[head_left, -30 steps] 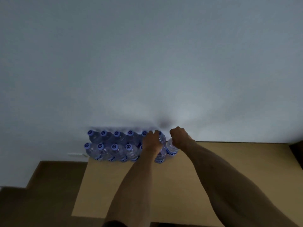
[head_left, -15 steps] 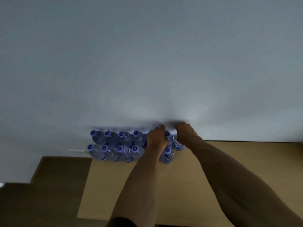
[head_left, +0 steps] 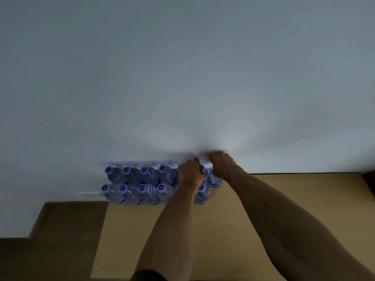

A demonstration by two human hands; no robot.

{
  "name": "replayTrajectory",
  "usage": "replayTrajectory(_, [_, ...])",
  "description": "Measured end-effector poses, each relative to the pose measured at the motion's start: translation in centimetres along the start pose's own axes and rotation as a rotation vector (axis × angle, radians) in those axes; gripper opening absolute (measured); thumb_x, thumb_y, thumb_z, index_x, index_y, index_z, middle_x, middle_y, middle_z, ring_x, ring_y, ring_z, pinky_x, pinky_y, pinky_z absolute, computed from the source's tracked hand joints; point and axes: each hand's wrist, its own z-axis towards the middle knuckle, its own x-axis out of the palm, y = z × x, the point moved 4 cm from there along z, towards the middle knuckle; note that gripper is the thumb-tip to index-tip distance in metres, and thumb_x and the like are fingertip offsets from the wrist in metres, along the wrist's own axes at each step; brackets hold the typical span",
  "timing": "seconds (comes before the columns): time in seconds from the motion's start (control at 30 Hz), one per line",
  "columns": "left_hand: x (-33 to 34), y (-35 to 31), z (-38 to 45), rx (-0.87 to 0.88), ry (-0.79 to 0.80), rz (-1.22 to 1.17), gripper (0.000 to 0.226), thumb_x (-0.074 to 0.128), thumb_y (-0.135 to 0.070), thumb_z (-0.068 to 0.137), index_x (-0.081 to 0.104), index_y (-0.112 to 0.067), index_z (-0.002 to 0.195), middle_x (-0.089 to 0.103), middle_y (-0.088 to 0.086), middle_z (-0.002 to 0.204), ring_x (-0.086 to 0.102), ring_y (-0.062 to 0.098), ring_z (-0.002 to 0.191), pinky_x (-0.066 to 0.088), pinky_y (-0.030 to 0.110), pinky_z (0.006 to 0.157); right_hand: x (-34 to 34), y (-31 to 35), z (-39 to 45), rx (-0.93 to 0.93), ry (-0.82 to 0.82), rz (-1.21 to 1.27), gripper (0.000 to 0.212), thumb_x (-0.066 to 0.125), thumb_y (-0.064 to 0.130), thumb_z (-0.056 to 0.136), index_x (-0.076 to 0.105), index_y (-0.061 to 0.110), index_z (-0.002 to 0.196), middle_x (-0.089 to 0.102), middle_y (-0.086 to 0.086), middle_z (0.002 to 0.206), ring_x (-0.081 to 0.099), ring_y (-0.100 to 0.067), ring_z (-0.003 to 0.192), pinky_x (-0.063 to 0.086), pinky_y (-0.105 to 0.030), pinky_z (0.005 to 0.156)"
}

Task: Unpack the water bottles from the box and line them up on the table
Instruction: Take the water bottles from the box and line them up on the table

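Clear water bottles with blue caps [head_left: 142, 180] stand in two rows at the far edge of the tan table [head_left: 233, 220], against the white wall. My left hand [head_left: 189, 173] is curled over the top of a back-row bottle [head_left: 203, 173] at the rows' right end. My right hand [head_left: 222, 164] grips the top of another bottle [head_left: 216, 179] just to the right of it, close to the wall. In front of them one bottle [head_left: 202, 194] stands free at the end of the front row. The box is out of view.
The white wall [head_left: 182, 78] rises right behind the bottles. The table's left edge [head_left: 101, 230] drops to a darker floor. A thin white strip [head_left: 89, 193] lies at the wall's foot on the left.
Both hands have moved away from me toward the wall, each with a bottle, into line with the back row. A front-row bottle is now uncovered.
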Motion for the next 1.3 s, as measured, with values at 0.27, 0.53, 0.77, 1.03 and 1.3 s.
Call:
replayTrajectory(0.27, [-1.7,-2.0,-1.1,-0.023,-0.114,-0.030,0.034,0.048,-0.017,0.093,0.048,-0.010,0.126,0.065,0.013,0.110,0.064,0.032,0.097,0.043,0.035,0.068,-0.7,-1.4,-2.3,0.060,-0.090,0.005,0.028,0.061,0.019,0.086,0.062,0.014,0.114,0.063,-0.009,0.117,0.062,-0.028,0.107,0.050,-0.033,0.086])
replayTrajectory(0.53, [-4.3,-8.8,-3.3,0.083,-0.201,-0.023,0.024,0.048,-0.023,0.096,0.053,-0.012,0.118,0.064,0.009,0.107,0.065,0.026,0.093,0.050,0.034,0.074,-3.5,-5.2,-8.3,0.189,-0.188,0.004,0.018,0.058,0.012,0.085,0.063,0.012,0.102,0.066,-0.007,0.097,0.066,-0.026,0.089,0.046,-0.030,0.069])
replayTrajectory(0.77, [-5.6,-16.7,-6.4,0.139,-0.254,-0.030,0.027,0.037,-0.027,0.100,0.052,-0.011,0.117,0.064,0.010,0.107,0.064,0.030,0.095,0.045,0.034,0.073,-5.7,-12.6,-15.9,0.324,-0.271,0.060,0.016,0.051,0.004,0.082,0.059,0.012,0.093,0.063,-0.006,0.089,0.059,-0.024,0.074,0.044,-0.027,0.064])
replayTrajectory(1.03, [-4.1,-29.9,-14.1,0.369,-0.226,0.014,0.027,0.038,-0.032,0.100,0.050,-0.013,0.116,0.062,0.008,0.105,0.064,0.026,0.092,0.044,0.034,0.070,-4.4,-24.0,-28.1,0.525,-0.342,0.149,0.017,0.050,0.006,0.082,0.060,0.013,0.095,0.063,-0.006,0.094,0.064,-0.026,0.088,0.043,-0.030,0.066])
replayTrajectory(1.3, [-2.1,-42.2,-22.8,0.540,-0.159,0.052,0.034,0.039,-0.029,0.099,0.045,-0.010,0.127,0.059,0.011,0.113,0.063,0.027,0.096,0.046,0.034,0.072,-1.4,-34.0,-41.5,0.718,-0.366,0.234,0.024,0.053,0.011,0.088,0.062,0.015,0.110,0.062,-0.006,0.108,0.061,-0.024,0.099,0.044,-0.031,0.071])
